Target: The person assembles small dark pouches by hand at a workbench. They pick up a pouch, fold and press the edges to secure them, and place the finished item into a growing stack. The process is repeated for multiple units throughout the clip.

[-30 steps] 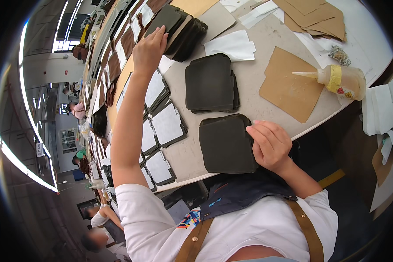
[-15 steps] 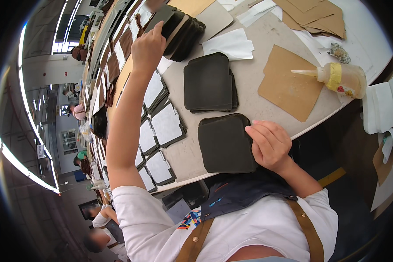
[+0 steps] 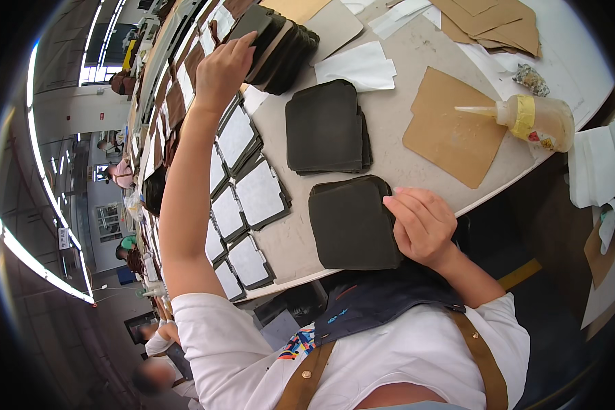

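My left hand (image 3: 222, 72) reaches far out to a tall stack of dark panels (image 3: 297, 58) at the back. Its fingers are bent and pressed together at the stack's left side; what lies under the fingertips is hidden. Close to my body is a lower stack of dark, rounded-corner panels (image 3: 354, 225). My right hand (image 3: 424, 225) is closed at its right edge, fingertips pinching the upper right corner. Just beyond it sits another dark panel stack (image 3: 324, 126), with its layers slightly offset; neither hand touches it.
White-faced panels (image 3: 261, 195) lie in rows on the left of the table. To the right are a tan sheet (image 3: 454, 130) and a squeeze bottle (image 3: 540, 123) with a yellow band. White paper (image 3: 357, 67) and brown sheets (image 3: 488, 24) lie farther back. Other people sit at far left.
My left hand and forearm have shifted slightly left along the tall stack, with the fingers more bent. My right hand keeps its place at the near stack.
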Tool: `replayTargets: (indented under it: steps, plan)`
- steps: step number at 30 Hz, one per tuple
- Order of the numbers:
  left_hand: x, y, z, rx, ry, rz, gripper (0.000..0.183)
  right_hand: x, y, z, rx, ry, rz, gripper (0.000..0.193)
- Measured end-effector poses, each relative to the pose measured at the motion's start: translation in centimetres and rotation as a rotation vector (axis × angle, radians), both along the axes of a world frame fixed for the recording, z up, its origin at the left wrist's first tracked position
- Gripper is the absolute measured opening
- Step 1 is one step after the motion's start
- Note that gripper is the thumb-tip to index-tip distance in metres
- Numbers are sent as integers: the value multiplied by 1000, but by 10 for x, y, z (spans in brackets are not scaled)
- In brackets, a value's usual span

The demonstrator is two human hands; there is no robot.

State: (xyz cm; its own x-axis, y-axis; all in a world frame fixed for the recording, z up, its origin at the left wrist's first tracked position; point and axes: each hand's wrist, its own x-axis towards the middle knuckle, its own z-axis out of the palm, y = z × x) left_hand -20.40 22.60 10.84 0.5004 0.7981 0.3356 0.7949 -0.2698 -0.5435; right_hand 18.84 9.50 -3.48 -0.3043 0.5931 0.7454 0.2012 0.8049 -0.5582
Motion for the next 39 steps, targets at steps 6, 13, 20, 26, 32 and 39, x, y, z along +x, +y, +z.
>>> replayTargets:
  steps: [6, 13, 20, 26, 32, 39]
  plan:
    - [15, 2, -5, 29, -39, 108, 30, 1, 0, 0, -2, -6, -3, 30]
    - [-3, 12, -4, 175, -136, 445, 24, 0, -1, 0, 4, -6, -12, 30]
    - [6, -40, 82, 317, -773, 160, 31, 0, -5, -2, -60, 29, -3, 33]
    - [112, -128, 63, -180, -1728, 192, 30, 3, -3, 28, -777, 545, 371, 50]
    - [175, -175, -23, -745, -2068, 403, 31, 19, -10, 39, -1186, 675, 733, 51]
    - [186, -191, -50, -712, -1905, 235, 41, 34, -22, 26, -1183, 463, 526, 44]
